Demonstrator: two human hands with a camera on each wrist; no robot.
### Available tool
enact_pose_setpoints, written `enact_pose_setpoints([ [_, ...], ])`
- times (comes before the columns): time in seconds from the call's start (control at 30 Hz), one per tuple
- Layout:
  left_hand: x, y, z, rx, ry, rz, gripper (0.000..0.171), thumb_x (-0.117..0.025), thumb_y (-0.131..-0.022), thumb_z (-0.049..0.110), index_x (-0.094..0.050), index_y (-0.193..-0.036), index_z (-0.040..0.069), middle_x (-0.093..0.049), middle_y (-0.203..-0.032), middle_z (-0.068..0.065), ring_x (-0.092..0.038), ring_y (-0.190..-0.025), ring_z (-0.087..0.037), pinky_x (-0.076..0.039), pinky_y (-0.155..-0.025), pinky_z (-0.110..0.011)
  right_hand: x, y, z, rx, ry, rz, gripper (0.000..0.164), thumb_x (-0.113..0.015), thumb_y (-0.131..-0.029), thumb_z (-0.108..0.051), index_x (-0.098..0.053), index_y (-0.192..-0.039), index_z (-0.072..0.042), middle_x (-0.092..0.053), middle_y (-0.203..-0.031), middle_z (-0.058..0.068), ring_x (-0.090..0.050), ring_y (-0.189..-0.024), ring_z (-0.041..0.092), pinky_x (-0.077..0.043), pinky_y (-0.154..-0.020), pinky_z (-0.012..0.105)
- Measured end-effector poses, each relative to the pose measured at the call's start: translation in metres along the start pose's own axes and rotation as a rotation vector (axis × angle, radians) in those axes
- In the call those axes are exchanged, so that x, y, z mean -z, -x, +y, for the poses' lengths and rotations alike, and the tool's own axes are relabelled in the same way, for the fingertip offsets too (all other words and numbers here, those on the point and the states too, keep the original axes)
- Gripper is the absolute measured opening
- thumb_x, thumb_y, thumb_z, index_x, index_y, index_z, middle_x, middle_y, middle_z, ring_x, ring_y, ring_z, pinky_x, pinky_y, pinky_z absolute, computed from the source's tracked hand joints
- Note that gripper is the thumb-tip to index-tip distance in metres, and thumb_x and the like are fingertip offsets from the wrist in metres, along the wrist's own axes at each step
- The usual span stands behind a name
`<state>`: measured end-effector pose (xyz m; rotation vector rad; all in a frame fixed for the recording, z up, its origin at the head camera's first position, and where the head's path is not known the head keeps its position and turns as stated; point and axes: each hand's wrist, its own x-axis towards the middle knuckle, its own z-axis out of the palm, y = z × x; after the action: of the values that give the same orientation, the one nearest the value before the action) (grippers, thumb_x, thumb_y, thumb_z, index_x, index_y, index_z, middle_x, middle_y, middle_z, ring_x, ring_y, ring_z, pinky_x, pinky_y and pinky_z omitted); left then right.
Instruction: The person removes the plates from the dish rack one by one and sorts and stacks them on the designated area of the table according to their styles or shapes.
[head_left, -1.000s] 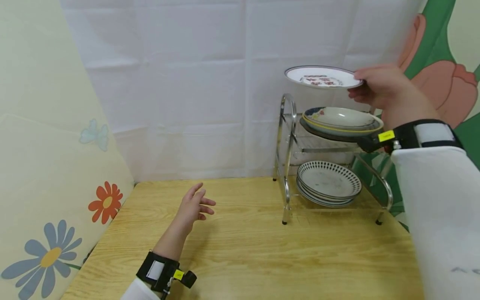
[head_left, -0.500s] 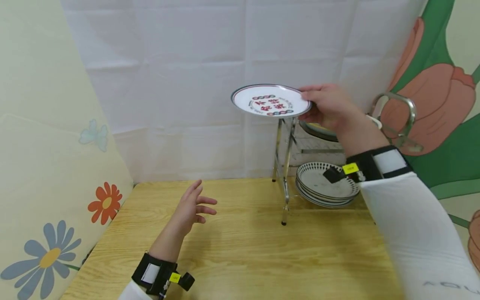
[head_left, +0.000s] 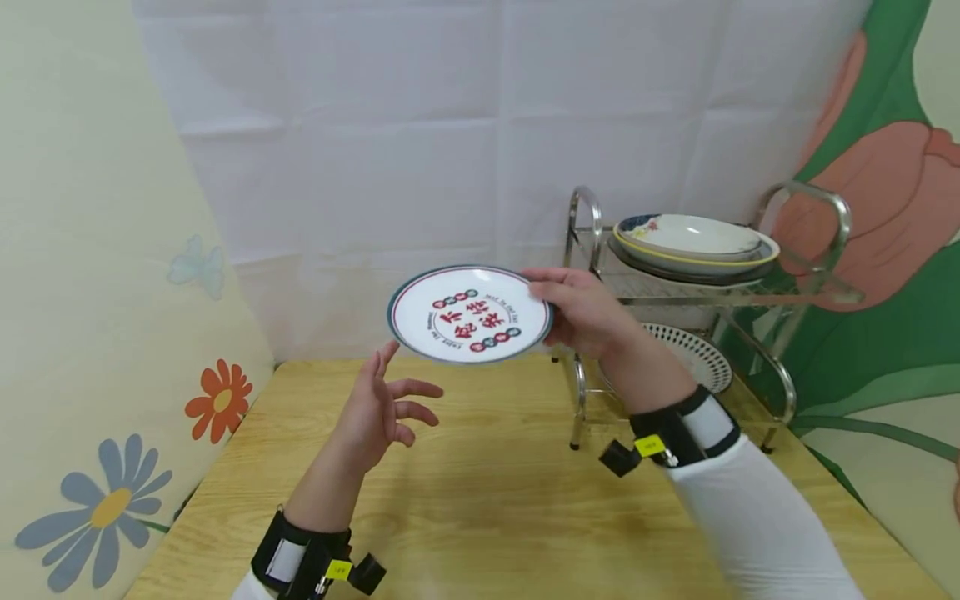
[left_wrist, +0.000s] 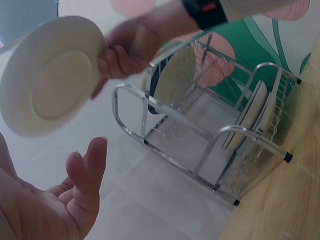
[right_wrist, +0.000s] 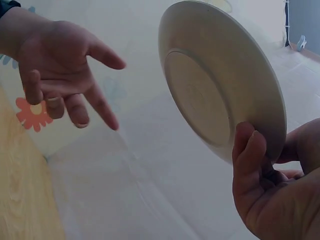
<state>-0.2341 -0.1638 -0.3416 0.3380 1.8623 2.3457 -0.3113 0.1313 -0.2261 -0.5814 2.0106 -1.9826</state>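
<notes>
Printed plate (head_left: 471, 315) has come down and left, from above the rack to mid-frame, right hand (head_left: 588, 312) travelling with it; left hand (head_left: 378, 417) is about where it was, lower left of centre. Biggest first: white cloth (head_left: 360, 167) fills the upper middle of the frame behind everything. Wood-look table (head_left: 480, 525) spans the bottom. Metal two-tier rack (head_left: 720, 300) stands on it at right; oval dishes (head_left: 697, 237) are stacked on the upper tier, a plate with a dark-patterned rim (head_left: 693, 354) sits below, partly behind the right forearm. Printed plate is off the rack, in the air at centre frame, printed face up, slightly tilted.

Right hand grips its right edge, thumb over the rim, fingers curled underneath. Left hand holds nothing: palm toward the plate, fingers spread and loosely bent. Its index tip overlaps the rim from the head camera, but both wrist views show a gap, so not touching.

Step in hand, as I'd call it from here: carrying the plate clear of the rack over to the left hand. Next move probably calls for the left fingers to take the free left edge, the right grip holding firm and the plate level until then.
</notes>
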Motion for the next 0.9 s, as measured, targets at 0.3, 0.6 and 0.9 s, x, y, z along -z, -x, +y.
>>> enact_pose_setpoints([
  [0.3, -0.008, 0.004, 0.002, -0.005, -0.004, -0.046, 0.064, -0.013, -0.106, 0.062, -0.027, -0.158, 0.028, -0.075, -0.094, 0.004, -0.072, -0.070, -0.014, -0.053, -0.050, -0.021, -0.016, 0.011, 0.069, -0.023, -0.078, 0.048, 0.047, -0.045, -0.109, -0.017, -0.042, -0.154, -0.001, -0.076, -0.087, -0.003, -0.065, -0.057, 0.006, -0.049, -0.048, 0.018],
  [0.6, -0.011, 0.002, -0.005, 0.041, 0.001, -0.047, 0.054, -0.018, -0.109, 0.043, -0.031, -0.159, 0.026, -0.077, -0.084, 0.006, -0.070, -0.061, -0.014, -0.052, -0.048, -0.022, -0.022, 0.020, 0.104, -0.062, -0.096, 0.187, 0.044, -0.047, -0.109, -0.018, -0.049, -0.151, -0.006, -0.074, -0.088, -0.002, -0.060, -0.055, 0.009, -0.047, -0.048, 0.020],
  [0.9, -0.012, -0.001, -0.012, 0.082, -0.020, -0.028, 0.053, -0.017, -0.109, 0.029, -0.021, -0.161, 0.024, -0.077, -0.091, 0.005, -0.069, -0.060, -0.014, -0.053, -0.049, -0.023, -0.022, 0.019, 0.113, -0.071, -0.095, 0.205, 0.044, -0.048, -0.108, -0.019, -0.050, -0.150, -0.007, -0.074, -0.088, -0.002, -0.059, -0.055, 0.009, -0.047, -0.049, 0.020],
])
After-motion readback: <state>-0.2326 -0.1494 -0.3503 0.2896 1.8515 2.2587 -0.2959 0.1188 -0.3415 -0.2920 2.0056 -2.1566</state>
